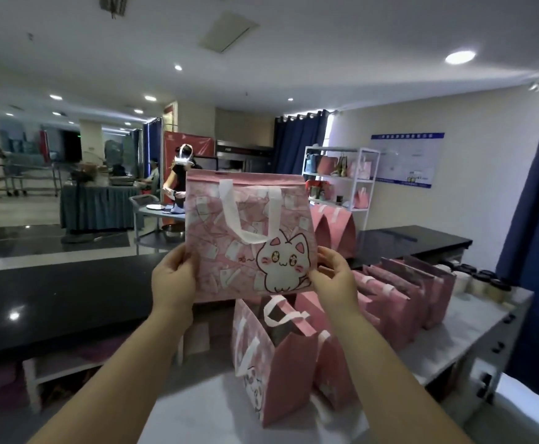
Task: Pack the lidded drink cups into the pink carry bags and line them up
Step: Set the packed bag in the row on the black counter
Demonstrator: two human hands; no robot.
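Two hands hold one flat bag up in the air, its printed face toward the camera. The left hand grips the bag's lower left edge, thumb on the front and fingers curled behind. The right hand pinches the lower right corner the same way, thumb just beside the cat print. A white handle hangs down the front between the hands and the bag's top edge.

Below the right hand an open bag stands on the table, its handles flopped over a dark inside; whether a cup sits in it cannot be told. A second bag stands touching its right side. Right of the right hand a row of bags stands upright, packed close together. Beyond the row, farthest from the hands, the cups cluster with dark lids on.

Left of the left hand runs a black counter. Behind the held bag, more pink bags stand on it.
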